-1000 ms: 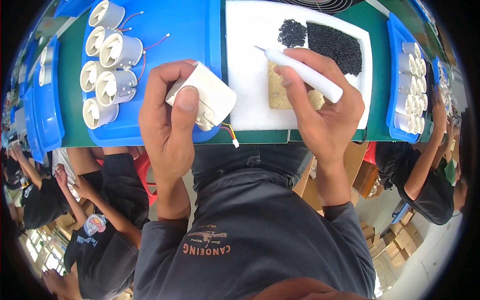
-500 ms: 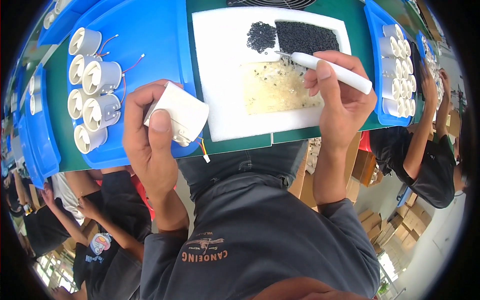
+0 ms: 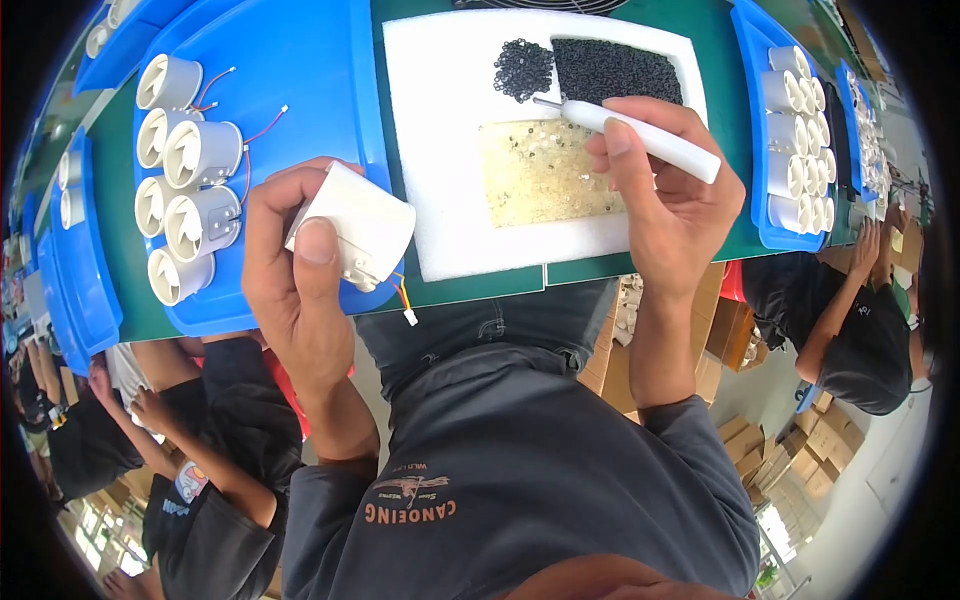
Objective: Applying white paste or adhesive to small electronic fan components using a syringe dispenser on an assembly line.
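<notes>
My left hand (image 3: pixel 298 265) is closed around a white plastic fan housing (image 3: pixel 362 222), tilted, with thin wires and a small white connector (image 3: pixel 409 315) hanging below it. Between the fingers and thumb of my right hand (image 3: pixel 680 195) is a white screwdriver-like pen tool (image 3: pixel 645 140) with a thin metal tip. That tip points left, just below a loose pile of small black rings (image 3: pixel 523 70) in a white foam tray (image 3: pixel 440 200). More black rings (image 3: pixel 615 70) fill the tray's back right recess. Small pale and dark bits (image 3: pixel 550 170) lie scattered in the yellowish recess in front.
At left a blue tray (image 3: pixel 300 60) carries several white fan housings (image 3: pixel 203 155) with wires. Another blue tray (image 3: pixel 750 60) at right holds stacked white housings (image 3: pixel 788 135). A round black grille (image 3: pixel 540 5) sits at the far edge. Co-workers sit on both sides.
My right hand has shifted slightly left and down, carrying the tool tip from the recess divider toward the ring pile. The left hand and its housing have barely moved.
</notes>
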Tool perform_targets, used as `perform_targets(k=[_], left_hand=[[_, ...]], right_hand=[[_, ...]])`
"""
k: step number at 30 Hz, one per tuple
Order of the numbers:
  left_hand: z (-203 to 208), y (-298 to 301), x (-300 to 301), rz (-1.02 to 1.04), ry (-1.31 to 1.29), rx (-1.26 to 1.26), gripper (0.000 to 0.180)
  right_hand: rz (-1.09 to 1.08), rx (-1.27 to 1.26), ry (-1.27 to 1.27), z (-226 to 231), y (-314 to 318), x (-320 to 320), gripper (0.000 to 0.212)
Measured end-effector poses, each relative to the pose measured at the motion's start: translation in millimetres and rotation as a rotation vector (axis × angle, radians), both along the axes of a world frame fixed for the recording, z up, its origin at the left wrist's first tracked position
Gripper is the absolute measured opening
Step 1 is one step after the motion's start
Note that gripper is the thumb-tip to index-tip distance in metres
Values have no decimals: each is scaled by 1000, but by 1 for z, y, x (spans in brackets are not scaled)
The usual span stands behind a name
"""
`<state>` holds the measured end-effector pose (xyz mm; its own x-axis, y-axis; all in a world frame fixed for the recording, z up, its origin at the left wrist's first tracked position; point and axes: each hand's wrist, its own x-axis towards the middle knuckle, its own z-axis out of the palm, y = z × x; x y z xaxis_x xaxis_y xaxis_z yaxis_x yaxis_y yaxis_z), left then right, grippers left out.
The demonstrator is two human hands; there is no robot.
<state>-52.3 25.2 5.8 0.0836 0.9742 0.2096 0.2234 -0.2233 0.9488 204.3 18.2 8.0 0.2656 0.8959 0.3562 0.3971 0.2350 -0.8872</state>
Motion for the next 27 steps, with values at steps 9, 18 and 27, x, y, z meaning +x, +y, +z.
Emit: perform_targets(k=[9, 18, 27], left_hand=[[4, 3, -3, 179, -168, -72, 33], [0, 18, -4, 200, -779, -118, 32], [13, 32, 33, 122, -877, -124, 33]], right_hand=[[37, -185, 348, 8, 5, 10, 17], [201, -166, 590, 21, -12, -2, 20], [310, -130, 521, 28, -31, -60, 25]])
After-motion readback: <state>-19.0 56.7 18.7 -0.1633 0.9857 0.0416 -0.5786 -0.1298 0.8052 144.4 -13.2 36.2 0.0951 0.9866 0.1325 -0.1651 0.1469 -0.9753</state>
